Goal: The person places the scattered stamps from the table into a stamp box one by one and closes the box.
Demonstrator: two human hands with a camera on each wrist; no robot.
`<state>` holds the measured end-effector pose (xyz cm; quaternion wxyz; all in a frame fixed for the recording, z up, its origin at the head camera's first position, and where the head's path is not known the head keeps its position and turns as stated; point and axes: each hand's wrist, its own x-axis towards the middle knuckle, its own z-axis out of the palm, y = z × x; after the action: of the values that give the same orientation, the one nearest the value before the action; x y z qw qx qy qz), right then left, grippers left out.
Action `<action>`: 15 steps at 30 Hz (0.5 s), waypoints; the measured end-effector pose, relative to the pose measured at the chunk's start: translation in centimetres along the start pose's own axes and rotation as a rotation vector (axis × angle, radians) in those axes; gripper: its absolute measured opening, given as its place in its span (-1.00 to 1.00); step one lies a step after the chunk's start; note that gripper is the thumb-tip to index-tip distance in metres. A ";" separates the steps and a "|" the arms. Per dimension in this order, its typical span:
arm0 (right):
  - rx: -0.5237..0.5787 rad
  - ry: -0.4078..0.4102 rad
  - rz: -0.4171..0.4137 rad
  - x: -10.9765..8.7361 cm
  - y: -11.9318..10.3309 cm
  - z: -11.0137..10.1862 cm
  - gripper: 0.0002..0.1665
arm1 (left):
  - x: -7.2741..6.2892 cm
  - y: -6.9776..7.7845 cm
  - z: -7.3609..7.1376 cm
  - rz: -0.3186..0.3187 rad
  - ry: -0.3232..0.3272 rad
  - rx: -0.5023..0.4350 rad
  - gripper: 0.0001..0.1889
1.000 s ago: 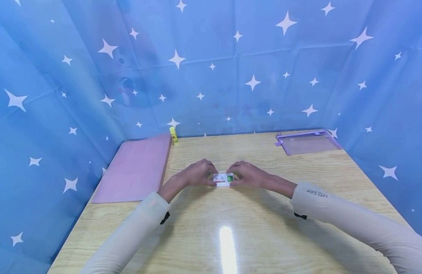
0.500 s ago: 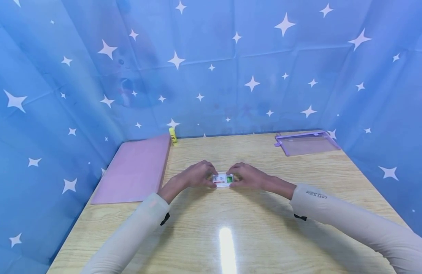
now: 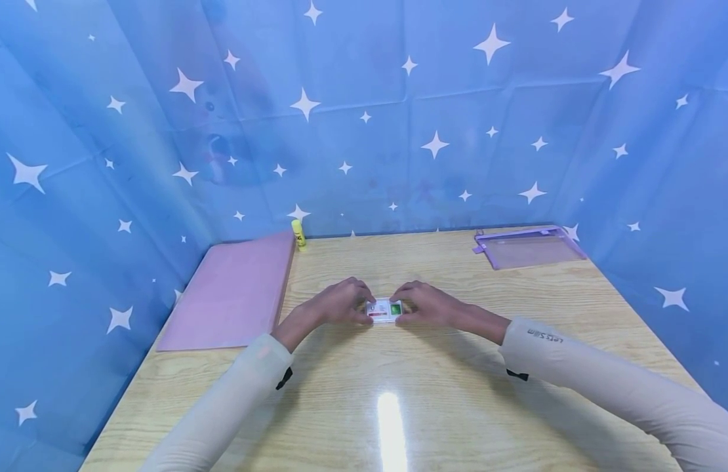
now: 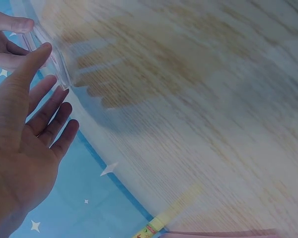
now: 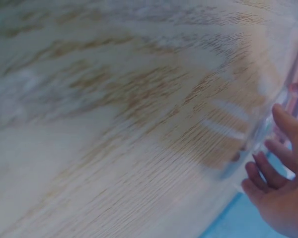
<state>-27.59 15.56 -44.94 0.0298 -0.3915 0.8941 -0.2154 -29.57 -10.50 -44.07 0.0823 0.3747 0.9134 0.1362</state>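
A small flat clear plastic case (image 3: 380, 311) with a white printed label, a red stripe and a green patch is near the middle of the table. My left hand (image 3: 343, 301) grips its left end between thumb and fingers. At the right end, my right hand (image 3: 430, 304) pinches it the same way. In the left wrist view, the clear case (image 4: 52, 57) stands out edge-on by the left thumb. The right wrist view shows the right hand (image 5: 283, 173) at the case, which is partly cut off. Whether the case touches the tabletop I cannot tell.
A pink folder (image 3: 231, 295) lies on the left of the wooden table (image 3: 317, 406). Beside its far corner stands a yellow glue stick (image 3: 299, 235). A mesh zip pouch (image 3: 532, 248) with purple edging lies at the back right. Behind hangs a blue star-patterned curtain (image 3: 364, 144).
Both hands keep their hold on the case and stay almost in place. The head view has shifted very slightly.
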 end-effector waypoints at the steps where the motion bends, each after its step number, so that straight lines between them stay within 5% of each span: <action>1: 0.003 -0.001 0.004 0.0 0.0 0.0 -0.45 | 0.0 0.0 0.0 0.003 0.000 -0.001 -0.51; 15: 0.065 0.017 0.042 -0.2 0.1 0.7 -0.47 | 0.0 -0.2 0.7 -0.013 0.021 -0.057 -0.52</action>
<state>-27.37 15.53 -45.64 0.0394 -0.3698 0.8948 -0.2471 -29.55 -10.53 -44.79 0.0844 0.3649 0.9123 0.1656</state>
